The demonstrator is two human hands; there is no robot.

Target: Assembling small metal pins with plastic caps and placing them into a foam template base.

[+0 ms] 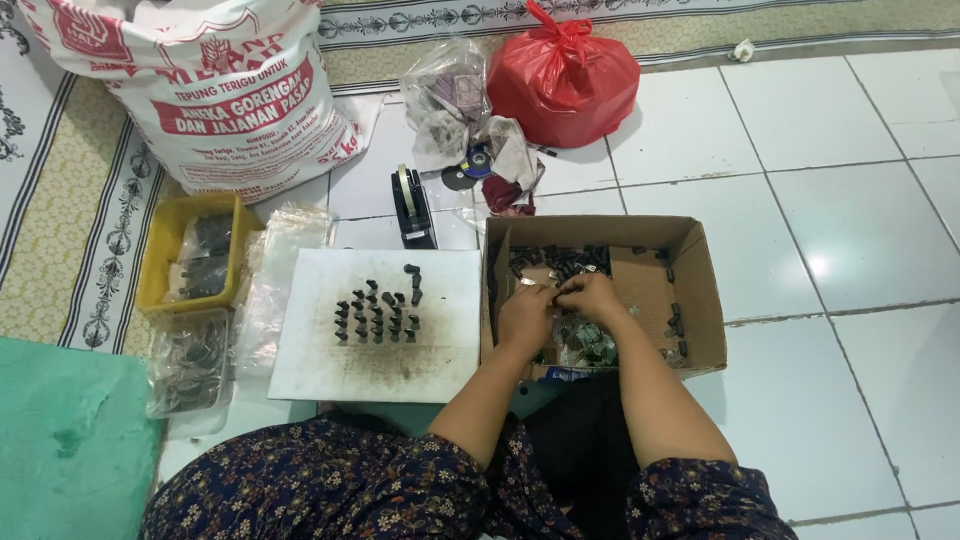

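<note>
Both hands, left hand (525,312) & right hand (590,296), pinch small dark parts (560,262), prob. metal, in cardboard box (700,300).

Fingertips of both hands, left hand (524,318) and right hand (590,297), curled together inside the box (700,290); whatever sits between them too small to tell. Box contents partly covered by the hands, single pieces blurred. Sack (215,95) at far left cut off by the top edge. Dark parts on the board (330,370) too small to identify. Clear bags (190,365) at left hazy, contents unclear. Lap cut off by the near edge.
</note>
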